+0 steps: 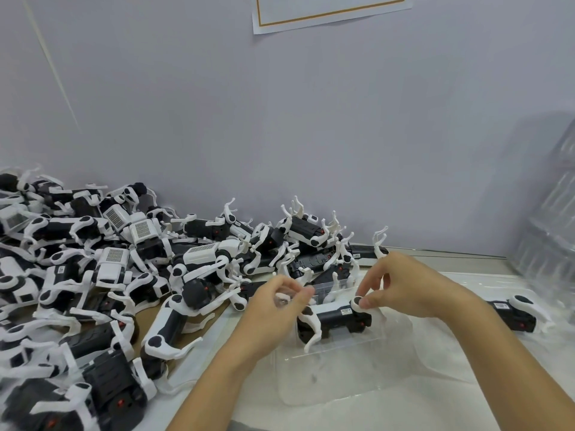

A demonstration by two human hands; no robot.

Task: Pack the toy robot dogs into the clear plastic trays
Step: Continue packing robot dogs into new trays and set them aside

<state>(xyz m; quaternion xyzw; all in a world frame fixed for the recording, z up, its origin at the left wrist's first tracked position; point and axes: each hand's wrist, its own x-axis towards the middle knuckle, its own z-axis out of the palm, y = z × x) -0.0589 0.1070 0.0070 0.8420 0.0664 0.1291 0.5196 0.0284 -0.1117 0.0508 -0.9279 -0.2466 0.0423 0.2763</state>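
Many spare dogs [102, 275] piled L, tray stack [550, 219] R

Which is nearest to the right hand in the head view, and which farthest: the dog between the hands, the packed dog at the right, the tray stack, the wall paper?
From the right hand:
1. Dog between the hands, touched by its fingers.
2. Packed dog, right, in a tray.
3. Tray stack, far right.
4. Wall paper, top.

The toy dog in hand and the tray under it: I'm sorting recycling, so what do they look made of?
Toy dog: seemingly hard moulded plastic, matte black body, glossier white legs. Tray: thin clear plastic, likely formed sheet; the table shows through.
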